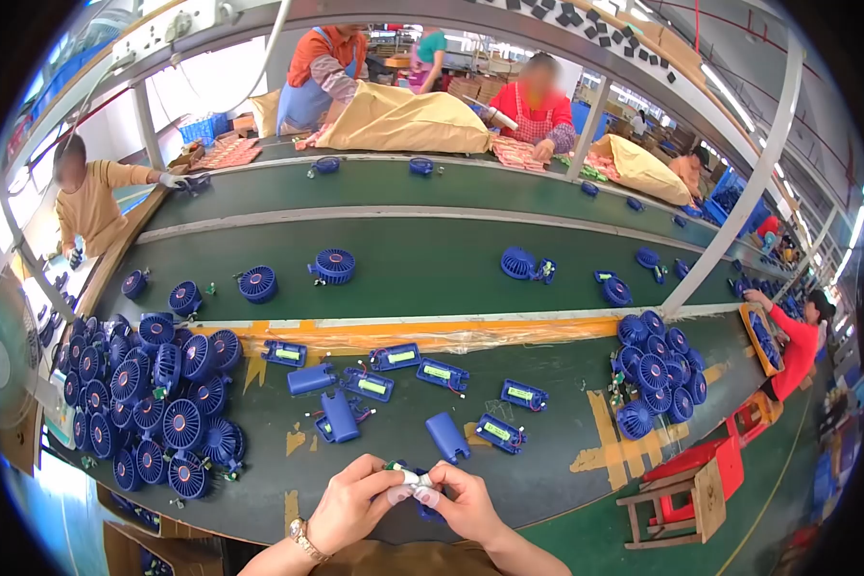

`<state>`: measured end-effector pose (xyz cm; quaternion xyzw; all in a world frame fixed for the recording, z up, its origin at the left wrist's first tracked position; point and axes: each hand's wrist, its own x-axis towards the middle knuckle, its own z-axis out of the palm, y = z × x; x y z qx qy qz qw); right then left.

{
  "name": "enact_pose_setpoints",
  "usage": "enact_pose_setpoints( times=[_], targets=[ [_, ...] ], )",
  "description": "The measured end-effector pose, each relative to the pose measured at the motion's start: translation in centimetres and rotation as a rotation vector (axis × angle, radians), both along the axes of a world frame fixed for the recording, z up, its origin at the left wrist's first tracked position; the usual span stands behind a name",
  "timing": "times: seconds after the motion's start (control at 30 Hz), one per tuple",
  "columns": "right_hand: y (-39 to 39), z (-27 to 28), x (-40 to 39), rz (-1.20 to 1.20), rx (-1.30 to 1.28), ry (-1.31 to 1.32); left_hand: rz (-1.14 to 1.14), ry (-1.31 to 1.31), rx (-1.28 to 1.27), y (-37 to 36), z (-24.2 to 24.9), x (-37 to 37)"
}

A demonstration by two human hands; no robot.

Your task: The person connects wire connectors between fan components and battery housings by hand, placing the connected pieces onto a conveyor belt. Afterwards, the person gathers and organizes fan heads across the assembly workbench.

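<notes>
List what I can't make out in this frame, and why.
Head view: most of the blue part at the left hand and right hand, covered by their fingers.
Head view: bottom of the left fan pile, hidden by upper fans.
Head view: any print on the green cells, too small.

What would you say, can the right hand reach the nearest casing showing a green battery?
Probably yes: bare tabletop leads to that casing, but the right hand is busy with a blue part.

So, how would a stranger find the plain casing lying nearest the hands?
On the near worktable, find the person's right hand. Just beyond it lies the blue casing, plain side up, unlike the open casing at right, showing a green cell.
</notes>
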<state>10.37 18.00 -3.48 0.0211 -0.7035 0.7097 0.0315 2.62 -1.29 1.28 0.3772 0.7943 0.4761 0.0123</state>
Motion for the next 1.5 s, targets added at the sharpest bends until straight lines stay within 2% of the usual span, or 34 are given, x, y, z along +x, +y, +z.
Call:
enact_pose_setpoints(
  times=[0.1, 0.17, 0.33, 0.43, 0.53, 0.63, 0.67, 0.7, 0.77, 0.83, 0.87, 0.93, 1.03, 1.43, 1.5],
  targets=[
    [0.8, -0.4, 0.3, 0.081, -0.101, -0.052, -0.121, -0.015, -0.008, -0.3, 0.2, -0.7],
    [1.0, -0.5, 0.3, 0.145, -0.255, -0.141, -0.166, 0.112, -0.067, 0.1, 0.4, -0.8],
    [1.9, -1.2, 0.0, 0.248, -0.311, -0.228, -0.327, 0.370, -0.257, -0.2, -0.4, -1.4],
    [2.3, -1.9, -0.3, 0.287, -0.313, -0.226, -0.346, 0.369, -0.217, -0.5, -1.1, -1.8],
    [1.9, -2.4, -0.1, 0.231, -0.391, -0.274, -0.295, 0.204, -0.098, -0.2, -1.4, -1.8],
    [1.4, -1.2, -0.6, 0.106, -0.467, -0.247, -0.098, 0.013, 0.031, 0.3, -1.6, -1.7],
    [1.3, -0.6, -0.9, 0.078, -0.480, -0.201, -0.020, -0.095, 0.024, 0.4, -1.5, -1.9],
    [1.3, 0.0, -1.2, 0.051, -0.492, -0.158, 0.107, -0.309, 0.136, 1.2, -0.3, -1.6],
    [1.4, 1.5, -1.9, -0.018, -0.340, -0.089, 0.115, -0.464, 0.141, 1.2, -0.1, -2.2],
    [1.3, 2.7, -2.9, -0.063, -0.150, 0.087, 0.099, -0.373, 0.143, 1.5, 0.6, -2.6],
    [1.0, 3.8, -3.2, -0.112, -0.067, 0.095, 0.087, -0.344, 0.142, 1.6, 1.1, -2.7],
    [0.6, 5.3, -4.1, -0.184, 0.258, 0.288, 0.067, -0.432, 0.248, 1.5, 0.9, -2.6],
    [0.2, 6.0, -4.6, -0.209, 0.447, 0.410, 0.048, -0.392, 0.251, 1.2, 1.1, -2.7],
    [0.1, 5.8, -5.6, -0.149, 0.470, 0.320, -0.007, -0.196, 0.082, -0.4, 1.5, -4.0],
    [0.0, 6.0, -5.8, -0.145, 0.394, 0.229, -0.048, -0.119, 0.086, -0.5, 1.6, -4.5]
  ],
)
